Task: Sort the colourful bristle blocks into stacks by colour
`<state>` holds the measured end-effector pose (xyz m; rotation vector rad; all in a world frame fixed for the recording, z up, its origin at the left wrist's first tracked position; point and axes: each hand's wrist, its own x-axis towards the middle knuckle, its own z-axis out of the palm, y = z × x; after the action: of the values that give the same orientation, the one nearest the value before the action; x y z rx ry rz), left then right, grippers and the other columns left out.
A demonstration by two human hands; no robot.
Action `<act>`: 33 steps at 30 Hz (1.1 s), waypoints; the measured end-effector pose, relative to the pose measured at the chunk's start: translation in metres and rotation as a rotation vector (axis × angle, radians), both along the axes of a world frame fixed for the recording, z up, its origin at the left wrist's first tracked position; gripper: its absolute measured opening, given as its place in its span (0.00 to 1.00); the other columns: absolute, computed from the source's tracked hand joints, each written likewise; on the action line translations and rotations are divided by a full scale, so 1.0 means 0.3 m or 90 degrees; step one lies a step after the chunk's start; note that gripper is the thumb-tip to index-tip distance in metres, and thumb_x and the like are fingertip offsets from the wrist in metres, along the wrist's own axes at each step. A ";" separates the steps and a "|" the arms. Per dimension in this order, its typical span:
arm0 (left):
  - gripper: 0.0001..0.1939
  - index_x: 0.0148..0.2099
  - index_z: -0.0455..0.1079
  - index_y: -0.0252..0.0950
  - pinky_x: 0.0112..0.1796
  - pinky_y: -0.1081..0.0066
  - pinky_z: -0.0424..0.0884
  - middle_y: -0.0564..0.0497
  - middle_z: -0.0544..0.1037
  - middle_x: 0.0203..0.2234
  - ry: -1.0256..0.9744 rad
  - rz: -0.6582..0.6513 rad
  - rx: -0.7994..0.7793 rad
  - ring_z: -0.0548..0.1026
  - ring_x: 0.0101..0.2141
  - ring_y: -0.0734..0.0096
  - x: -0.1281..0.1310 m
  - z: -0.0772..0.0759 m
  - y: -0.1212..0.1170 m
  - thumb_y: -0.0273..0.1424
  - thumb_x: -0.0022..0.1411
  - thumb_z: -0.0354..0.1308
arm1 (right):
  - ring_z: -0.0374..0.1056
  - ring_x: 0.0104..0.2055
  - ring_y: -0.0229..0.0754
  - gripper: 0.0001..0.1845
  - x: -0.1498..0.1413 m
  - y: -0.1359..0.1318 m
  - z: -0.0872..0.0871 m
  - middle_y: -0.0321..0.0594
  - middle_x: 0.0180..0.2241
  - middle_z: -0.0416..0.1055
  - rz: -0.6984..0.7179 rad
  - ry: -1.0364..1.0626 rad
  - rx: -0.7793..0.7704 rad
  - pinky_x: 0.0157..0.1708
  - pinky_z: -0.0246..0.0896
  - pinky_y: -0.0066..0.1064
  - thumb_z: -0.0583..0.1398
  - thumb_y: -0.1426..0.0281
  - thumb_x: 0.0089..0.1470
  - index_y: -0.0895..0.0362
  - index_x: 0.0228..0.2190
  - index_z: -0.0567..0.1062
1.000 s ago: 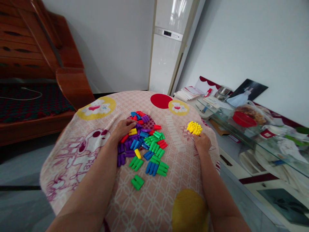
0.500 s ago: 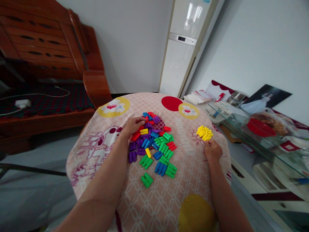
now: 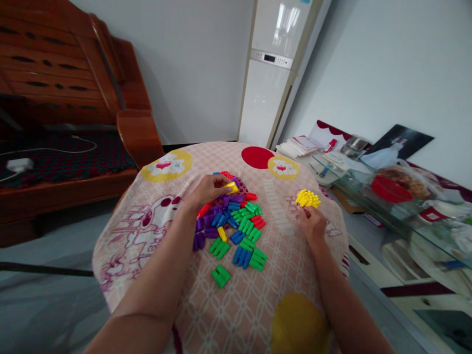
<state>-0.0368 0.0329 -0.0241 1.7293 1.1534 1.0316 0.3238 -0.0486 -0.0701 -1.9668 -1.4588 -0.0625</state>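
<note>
My left hand (image 3: pixel 208 191) pinches a yellow building block (image 3: pixel 232 187) between thumb and fingers, above the far left part of a mixed heap. Purple blocks (image 3: pixel 209 220), blue blocks (image 3: pixel 242 257), green blocks (image 3: pixel 221 276) and red blocks (image 3: pixel 259 222) make up this heap. Another yellow block (image 3: pixel 221 234) lies among them. On the right, my right hand (image 3: pixel 313 223) has its fingers drawn together at the near edge of a cluster of yellow blocks (image 3: pixel 308 198). Whether those fingertips grip a block is hidden.
A patterned cloth (image 3: pixel 236 314) covers the round table. To the right stands a glass-topped cabinet (image 3: pixel 368 196) bearing papers (image 3: pixel 298 146), a red bowl (image 3: pixel 391 189) and a photo. A wooden bench (image 3: pixel 136 130) is at the left, a white air conditioner (image 3: pixel 260 98) behind.
My left hand has picked a yellow block from the heap and raised it slightly to the right. The right hand has shifted a little left along the yellow cluster. The view has turned slightly.
</note>
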 end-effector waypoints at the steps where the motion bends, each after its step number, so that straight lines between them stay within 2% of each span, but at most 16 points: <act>1: 0.20 0.39 0.75 0.32 0.34 0.69 0.71 0.48 0.80 0.31 -0.049 -0.051 -0.014 0.77 0.34 0.64 0.044 0.008 -0.015 0.43 0.49 0.66 | 0.70 0.34 0.44 0.17 -0.042 -0.001 0.009 0.45 0.30 0.77 0.073 0.060 0.017 0.36 0.61 0.32 0.58 0.60 0.54 0.60 0.32 0.79; 4: 0.21 0.42 0.71 0.34 0.32 0.69 0.73 0.49 0.79 0.30 -0.141 -0.204 -0.097 0.78 0.31 0.66 0.173 0.006 -0.060 0.40 0.49 0.67 | 0.70 0.27 0.42 0.19 -0.192 -0.011 0.038 0.38 0.27 0.76 0.294 0.290 -0.004 0.28 0.64 0.30 0.60 0.56 0.53 0.58 0.37 0.79; 6: 0.21 0.44 0.69 0.35 0.32 0.68 0.75 0.50 0.79 0.29 -0.166 -0.265 -0.143 0.79 0.29 0.67 0.235 -0.010 -0.084 0.39 0.50 0.68 | 0.71 0.25 0.42 0.22 -0.282 -0.017 0.054 0.36 0.27 0.76 0.375 0.437 -0.036 0.24 0.65 0.30 0.62 0.55 0.51 0.57 0.42 0.78; 7: 0.22 0.44 0.68 0.35 0.33 0.68 0.75 0.50 0.79 0.29 -0.176 -0.277 -0.155 0.79 0.29 0.67 0.256 -0.019 -0.092 0.38 0.50 0.68 | 0.72 0.26 0.43 0.23 -0.315 -0.019 0.060 0.36 0.27 0.76 0.388 0.496 -0.042 0.23 0.66 0.31 0.63 0.55 0.50 0.56 0.43 0.78; 9: 0.22 0.43 0.67 0.35 0.33 0.67 0.75 0.50 0.80 0.29 -0.186 -0.286 -0.169 0.79 0.29 0.67 0.276 -0.038 -0.101 0.38 0.50 0.69 | 0.73 0.25 0.44 0.21 -0.355 -0.017 0.065 0.35 0.26 0.76 0.383 0.581 -0.044 0.22 0.68 0.32 0.64 0.56 0.49 0.56 0.41 0.78; 13: 0.22 0.40 0.67 0.34 0.32 0.68 0.75 0.51 0.80 0.27 -0.184 -0.288 -0.187 0.79 0.28 0.66 0.275 -0.062 -0.099 0.40 0.49 0.70 | 0.73 0.26 0.43 0.16 -0.365 -0.013 0.063 0.35 0.25 0.76 0.358 0.665 -0.028 0.23 0.71 0.33 0.66 0.57 0.45 0.55 0.33 0.77; 19: 0.20 0.37 0.68 0.34 0.28 0.72 0.72 0.53 0.78 0.24 -0.171 -0.253 -0.143 0.77 0.25 0.70 0.280 -0.086 -0.090 0.41 0.49 0.70 | 0.74 0.25 0.42 0.20 -0.377 -0.032 0.056 0.39 0.25 0.78 0.365 0.795 -0.078 0.23 0.72 0.32 0.70 0.58 0.39 0.58 0.33 0.77; 25: 0.20 0.32 0.68 0.34 0.23 0.76 0.67 0.55 0.74 0.19 -0.145 -0.260 -0.141 0.71 0.20 0.76 0.278 -0.094 -0.082 0.41 0.46 0.71 | 0.74 0.25 0.41 0.19 -0.377 -0.038 0.041 0.39 0.25 0.77 0.350 0.847 -0.067 0.22 0.72 0.29 0.72 0.62 0.36 0.58 0.30 0.76; 33: 0.18 0.33 0.75 0.33 0.25 0.73 0.70 0.52 0.77 0.21 -0.090 -0.271 -0.127 0.73 0.22 0.72 0.263 -0.087 -0.078 0.44 0.52 0.67 | 0.74 0.28 0.42 0.17 -0.377 -0.038 0.029 0.38 0.27 0.78 0.337 0.859 0.012 0.25 0.72 0.31 0.71 0.62 0.38 0.57 0.30 0.76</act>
<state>0.0422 0.0095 -0.0503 1.6200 0.7272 0.7366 0.2107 -0.0600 -0.0613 -1.0195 -0.9066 1.2125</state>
